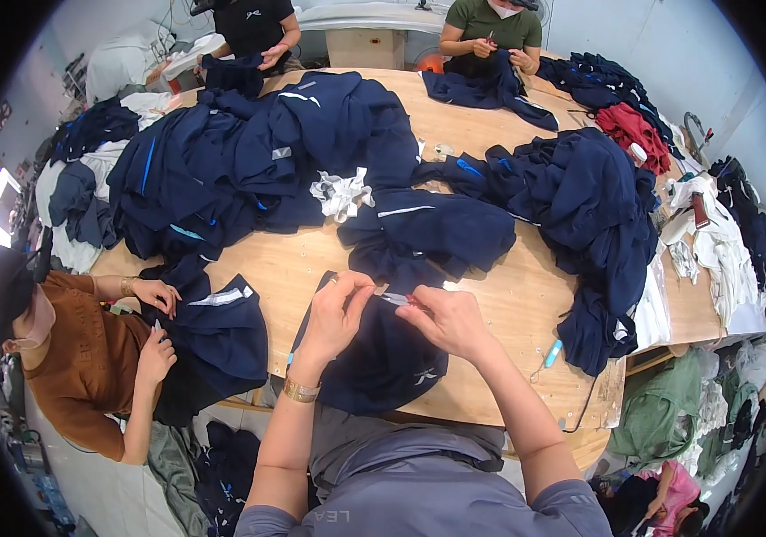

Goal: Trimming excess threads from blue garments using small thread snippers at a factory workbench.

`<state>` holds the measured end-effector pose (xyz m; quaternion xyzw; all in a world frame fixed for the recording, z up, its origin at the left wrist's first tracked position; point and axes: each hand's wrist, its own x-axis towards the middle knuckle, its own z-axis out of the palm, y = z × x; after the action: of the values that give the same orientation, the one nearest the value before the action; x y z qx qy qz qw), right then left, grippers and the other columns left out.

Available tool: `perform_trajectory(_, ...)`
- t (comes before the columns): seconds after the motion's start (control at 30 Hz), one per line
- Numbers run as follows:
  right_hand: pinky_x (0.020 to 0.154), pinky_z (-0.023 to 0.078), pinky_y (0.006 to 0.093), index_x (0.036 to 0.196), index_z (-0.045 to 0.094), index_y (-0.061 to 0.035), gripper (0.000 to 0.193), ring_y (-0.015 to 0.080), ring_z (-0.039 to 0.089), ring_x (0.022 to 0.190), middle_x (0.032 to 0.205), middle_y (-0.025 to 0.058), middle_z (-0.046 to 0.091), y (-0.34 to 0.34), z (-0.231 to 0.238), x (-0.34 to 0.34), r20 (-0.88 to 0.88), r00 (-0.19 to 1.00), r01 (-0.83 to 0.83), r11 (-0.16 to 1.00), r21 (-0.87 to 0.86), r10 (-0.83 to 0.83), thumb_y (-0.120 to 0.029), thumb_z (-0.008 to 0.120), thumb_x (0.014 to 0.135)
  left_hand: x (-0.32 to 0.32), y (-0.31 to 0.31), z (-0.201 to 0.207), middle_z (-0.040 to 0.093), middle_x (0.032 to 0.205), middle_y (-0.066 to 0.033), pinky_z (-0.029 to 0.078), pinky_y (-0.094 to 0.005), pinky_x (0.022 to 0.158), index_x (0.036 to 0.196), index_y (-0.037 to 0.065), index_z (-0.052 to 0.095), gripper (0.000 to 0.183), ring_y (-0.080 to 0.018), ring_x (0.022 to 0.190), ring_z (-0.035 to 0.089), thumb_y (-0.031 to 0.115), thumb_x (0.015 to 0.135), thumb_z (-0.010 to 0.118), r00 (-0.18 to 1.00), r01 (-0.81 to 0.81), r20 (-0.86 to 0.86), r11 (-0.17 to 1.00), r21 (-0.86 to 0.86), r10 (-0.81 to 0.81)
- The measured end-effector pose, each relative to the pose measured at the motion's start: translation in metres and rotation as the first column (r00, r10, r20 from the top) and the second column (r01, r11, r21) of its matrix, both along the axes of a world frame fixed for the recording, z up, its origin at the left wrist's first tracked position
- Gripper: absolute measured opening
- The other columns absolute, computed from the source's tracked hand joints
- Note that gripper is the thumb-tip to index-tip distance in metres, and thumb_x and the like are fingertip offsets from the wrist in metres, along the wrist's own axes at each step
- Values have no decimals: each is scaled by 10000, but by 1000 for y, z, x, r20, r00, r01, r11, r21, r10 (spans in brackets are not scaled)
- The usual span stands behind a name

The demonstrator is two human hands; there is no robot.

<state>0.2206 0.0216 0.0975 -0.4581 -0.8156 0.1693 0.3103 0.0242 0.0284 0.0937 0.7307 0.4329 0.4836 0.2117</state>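
A small pale-and-red item (395, 299), its kind too blurred to tell, is gripped in the right hand (451, 320). The left hand (338, 315) is pinched closed; whether anything is held there cannot be told. Beneath both, a navy garment (383, 362) is spread at the near edge of the table (535, 277). Beyond, navy clothes (450, 231) are heaped beside a white cloth bundle (342, 194).
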Motion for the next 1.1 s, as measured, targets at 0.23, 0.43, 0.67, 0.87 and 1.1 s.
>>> perform_trajectory(0.23, 504, 415, 372, 719, 554, -59, 378, 303, 565, 580, 632, 101, 575, 4, -3, -4, 63, 997, -39, 999, -25, 41, -416, 569, 841, -3, 3, -10, 566, 692, -60, 408, -242, 555, 836, -12, 569, 68, -123, 584, 512, 51, 863, 574, 999, -5, 38, 999, -36, 6)
perform_trajectory(0.43, 503, 420, 377, 716, 557, -68, 384, 303, 570, 583, 626, 99, 573, 6, -4, -9, 39, 999, -35, 999, -16, 35, -429, 558, 845, -3, 1, -11, 565, 689, -45, 410, -231, 566, 835, -11, 572, 51, -103, 589, 508, 36, 855, 579, 998, -6, 64, 998, -64, 10)
perform_trajectory(0.67, 507, 422, 380, 735, 564, -71, 374, 311, 571, 586, 620, 108, 570, 10, -8, -11, 65, 996, -65, 998, -13, 66, -428, 555, 848, -1, 0, -8, 507, 706, -53, 381, -231, 547, 808, -9, 568, 60, -111, 590, 477, 33, 843, 593, 998, -38, 46, 999, -11, 39)
perform_trajectory(0.87, 490, 384, 286, 823, 579, -41, 341, 171, 505, 528, 604, 81, 527, 12, -41, -5, -378, 925, -67, 966, -250, -34, -380, 601, 842, -1, 2, -18, 545, 761, -87, 435, -260, 577, 856, -1, 560, 42, -168, 635, 551, 39, 857, 574, 989, -85, 111, 992, -92, 95)
perform_trajectory(1.1, 529, 330, 201, 913, 616, -13, 255, 44, 370, 577, 636, -46, 455, 5, -33, -19, -536, 840, -220, 850, -479, -85, -203, 717, 778, -1, 5, -37, 575, 777, -60, 443, -246, 607, 915, 5, 533, 97, -111, 669, 549, 100, 913, 513, 888, 6, 445, 964, -265, 117)
